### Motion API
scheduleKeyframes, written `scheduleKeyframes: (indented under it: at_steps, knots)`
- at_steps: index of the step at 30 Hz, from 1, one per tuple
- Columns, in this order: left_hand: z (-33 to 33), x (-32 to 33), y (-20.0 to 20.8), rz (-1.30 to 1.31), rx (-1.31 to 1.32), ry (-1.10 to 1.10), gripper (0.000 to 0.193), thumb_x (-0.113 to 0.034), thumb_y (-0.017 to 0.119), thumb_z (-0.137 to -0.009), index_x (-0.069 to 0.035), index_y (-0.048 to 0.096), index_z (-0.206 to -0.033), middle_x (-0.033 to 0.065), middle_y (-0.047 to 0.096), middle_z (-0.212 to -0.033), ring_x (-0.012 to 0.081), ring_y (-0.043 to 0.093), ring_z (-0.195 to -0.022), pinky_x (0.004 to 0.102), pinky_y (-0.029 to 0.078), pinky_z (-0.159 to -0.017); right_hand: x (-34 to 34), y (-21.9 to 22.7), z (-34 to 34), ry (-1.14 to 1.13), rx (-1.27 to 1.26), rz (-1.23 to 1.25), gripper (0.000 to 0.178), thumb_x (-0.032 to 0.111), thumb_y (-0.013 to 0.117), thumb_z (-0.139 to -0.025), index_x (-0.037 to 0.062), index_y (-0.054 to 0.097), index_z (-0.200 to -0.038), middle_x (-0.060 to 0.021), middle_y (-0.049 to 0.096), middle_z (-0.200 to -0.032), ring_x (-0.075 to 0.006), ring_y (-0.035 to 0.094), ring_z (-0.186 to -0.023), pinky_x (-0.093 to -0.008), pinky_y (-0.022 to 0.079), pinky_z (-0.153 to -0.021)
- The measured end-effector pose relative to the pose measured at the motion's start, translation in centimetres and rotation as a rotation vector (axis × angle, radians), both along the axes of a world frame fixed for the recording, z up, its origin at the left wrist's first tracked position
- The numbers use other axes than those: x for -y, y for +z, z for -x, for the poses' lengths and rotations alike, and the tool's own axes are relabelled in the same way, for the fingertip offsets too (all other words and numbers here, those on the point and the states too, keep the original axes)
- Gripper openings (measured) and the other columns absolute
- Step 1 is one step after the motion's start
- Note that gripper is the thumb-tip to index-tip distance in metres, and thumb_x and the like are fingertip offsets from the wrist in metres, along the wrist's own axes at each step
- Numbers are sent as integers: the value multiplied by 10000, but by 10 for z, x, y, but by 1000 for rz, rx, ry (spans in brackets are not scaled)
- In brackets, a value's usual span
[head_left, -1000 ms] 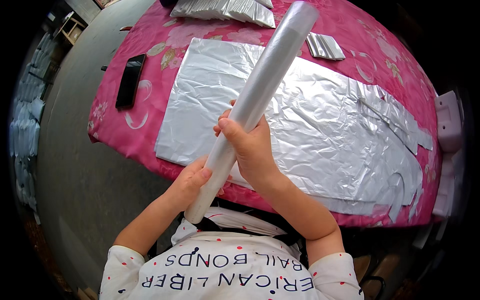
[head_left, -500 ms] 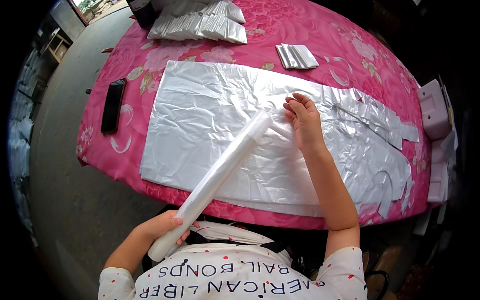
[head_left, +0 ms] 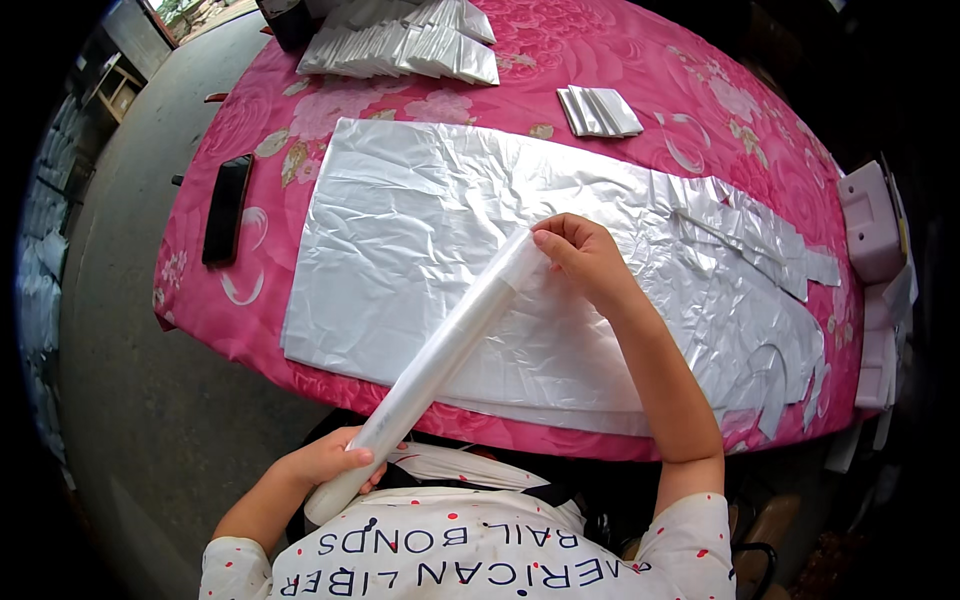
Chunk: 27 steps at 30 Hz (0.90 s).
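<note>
A long roll of whitish translucent plastic film [head_left: 440, 350] slants from near my body up over the table. Its lower end is gripped by my left hand [head_left: 335, 462], with the thumb on top. At the upper end, my right hand [head_left: 580, 255] pinches the roll's edge between thumb and fingers; some of these fingers are hidden. Under the roll lies a wide stack of flat, silvery-white plastic sheets [head_left: 390, 200], wrinkled, with handle-like cut strips at its right end.
The table has a pink floral cloth [head_left: 275, 250]. A black phone [head_left: 228, 210] lies at the left. Folded plastic packets [head_left: 400, 50] are piled at the far side, with a smaller bundle [head_left: 600, 112] to their right. Pale pink plastic containers [head_left: 870, 225] stand at the right edge.
My right hand has come down and left from beside the roll, and its loosely spread fingers have closed on the roll's upper end. My left hand keeps its hold.
</note>
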<state>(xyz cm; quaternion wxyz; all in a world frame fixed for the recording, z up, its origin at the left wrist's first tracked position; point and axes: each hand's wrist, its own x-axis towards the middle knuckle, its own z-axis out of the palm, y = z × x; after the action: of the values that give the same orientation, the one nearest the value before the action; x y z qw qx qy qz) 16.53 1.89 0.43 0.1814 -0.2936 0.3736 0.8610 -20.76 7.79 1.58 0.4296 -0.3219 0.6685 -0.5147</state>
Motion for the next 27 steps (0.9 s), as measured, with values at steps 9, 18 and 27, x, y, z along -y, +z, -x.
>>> scheduleKeyframes:
  at_steps: [9,18,27]
  knots:
    - [-8,-5,-1,145,45,-23,502,-283,640,-808,-8,444,-1179,57,547,-809,117,554,-696,267,488,-646,2,8,3,228,-13,-136,242,247,665,-819,11,621,-785,15,533,-639,-52,460,-568,-208,382,-528]
    - [-50,26,-2,98,100,-251,485,-214,664,-801,7,474,-1188,100,616,-958,136,584,-857,292,480,-762,-71,-7,145,-329,-273,-44,135,158,635,-848,24,634,-862,48,539,-654,-16,430,-565,-167,335,-484]
    - [62,61,63,939,-234,-785,456,-213,753,-689,-34,590,-1075,102,645,-952,248,624,-847,319,488,-747,-51,-4,121,-188,-261,-12,127,152,625,-853,26,631,-867,50,551,-681,-27,452,-589,-185,371,-544]
